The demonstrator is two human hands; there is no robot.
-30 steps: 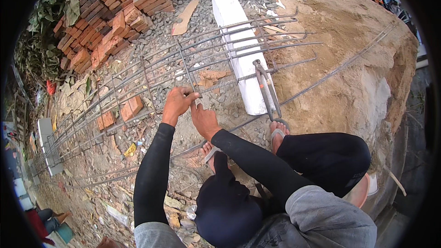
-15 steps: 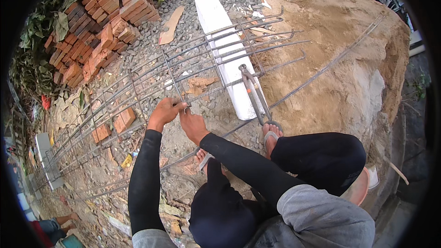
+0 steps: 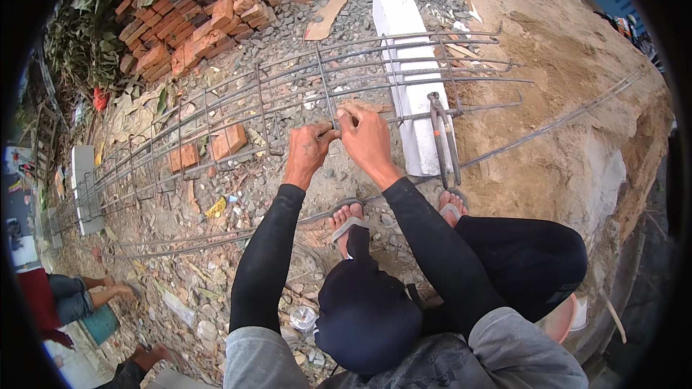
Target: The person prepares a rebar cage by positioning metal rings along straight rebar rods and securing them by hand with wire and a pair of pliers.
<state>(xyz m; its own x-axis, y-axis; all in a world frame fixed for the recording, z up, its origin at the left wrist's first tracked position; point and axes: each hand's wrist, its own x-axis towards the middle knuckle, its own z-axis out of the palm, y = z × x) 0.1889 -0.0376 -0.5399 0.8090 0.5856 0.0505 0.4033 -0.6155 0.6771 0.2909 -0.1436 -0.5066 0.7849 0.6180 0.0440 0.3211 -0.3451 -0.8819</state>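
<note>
A long reinforcing-bar cage (image 3: 259, 104) stretches from the far right down to the left, its bars crossed by thin square stirrups. At the lower corner of one stirrup (image 3: 324, 75), my left hand (image 3: 308, 153) is closed, its fingers against the steel. Beside it, my right hand (image 3: 367, 145) pinches thumb and finger at the same joint; whatever lies between them is hidden. The cage's right end lies over a white block (image 3: 414, 130). Long-handled pincers (image 3: 440, 133) rest against that block, jaws by the lowest bar, handles toward my feet.
Stacked red bricks (image 3: 194, 18) stand at the upper left; loose bricks (image 3: 228, 141) lie below the cage. A sand mound (image 3: 555, 122) rises at right. A second white block (image 3: 87, 191) is under the cage's far left. A person's legs (image 3: 72, 295) show at lower left.
The view has swung left, so the scene sits further right. My right hand has turned from a pointing finger into a pinch, and both hands remain at the stirrup's lower corner.
</note>
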